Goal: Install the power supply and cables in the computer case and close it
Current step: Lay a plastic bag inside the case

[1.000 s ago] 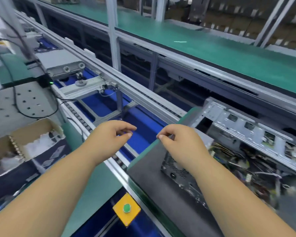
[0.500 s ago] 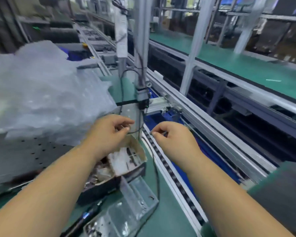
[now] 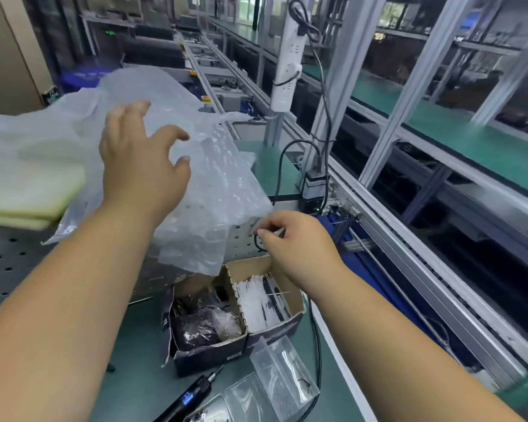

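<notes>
Now I've turned left, away from the PC case, which is out of view. Left hand, fingers spread wide, reaches over the bubble wrap; right hand pinches a thin white tie above the parts box on the surface. Likely fetching supplies for cables.

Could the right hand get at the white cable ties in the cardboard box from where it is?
Probably yes: the right hand hovers just above the open cardboard box, whose cable ties lie uncovered, though it already pinches something thin.
</notes>
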Tool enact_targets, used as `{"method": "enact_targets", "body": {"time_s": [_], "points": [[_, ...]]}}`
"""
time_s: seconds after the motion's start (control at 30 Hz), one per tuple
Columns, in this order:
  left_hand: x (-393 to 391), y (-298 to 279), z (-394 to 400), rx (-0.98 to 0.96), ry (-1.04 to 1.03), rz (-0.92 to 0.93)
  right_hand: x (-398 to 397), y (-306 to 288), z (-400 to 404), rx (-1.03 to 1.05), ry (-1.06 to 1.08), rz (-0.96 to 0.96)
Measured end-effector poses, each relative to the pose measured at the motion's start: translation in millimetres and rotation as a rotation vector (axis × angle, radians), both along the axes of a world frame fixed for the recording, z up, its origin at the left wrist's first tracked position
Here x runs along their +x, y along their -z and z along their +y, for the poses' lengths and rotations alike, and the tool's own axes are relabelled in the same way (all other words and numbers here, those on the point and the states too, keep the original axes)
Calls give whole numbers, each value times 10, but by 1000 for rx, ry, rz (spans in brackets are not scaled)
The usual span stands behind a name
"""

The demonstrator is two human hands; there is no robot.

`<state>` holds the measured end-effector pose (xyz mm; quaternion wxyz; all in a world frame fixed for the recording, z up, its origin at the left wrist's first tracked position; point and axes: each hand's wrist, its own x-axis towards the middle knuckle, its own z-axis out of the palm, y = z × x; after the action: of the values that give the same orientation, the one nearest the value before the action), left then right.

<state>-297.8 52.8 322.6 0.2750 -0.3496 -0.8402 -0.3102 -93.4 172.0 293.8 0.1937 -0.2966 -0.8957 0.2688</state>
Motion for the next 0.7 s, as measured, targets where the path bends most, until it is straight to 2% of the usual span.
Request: {"method": "enact_targets", "body": {"time_s": [0.17, 0.3, 0.53, 0.7], "points": [[-346, -47, 191, -253, -43, -187, -77, -32, -83, 4, -16, 11], [-512, -56, 320, -385, -73, -202, -46, -72, -123, 0, -12, 10], [-629, -128, 350, -437, -155, -174, 77, -134, -146, -4, 31, -11], [-393, -134, 329, -311, -88, -56, 131, -154, -147, -22, 61, 45]]}}
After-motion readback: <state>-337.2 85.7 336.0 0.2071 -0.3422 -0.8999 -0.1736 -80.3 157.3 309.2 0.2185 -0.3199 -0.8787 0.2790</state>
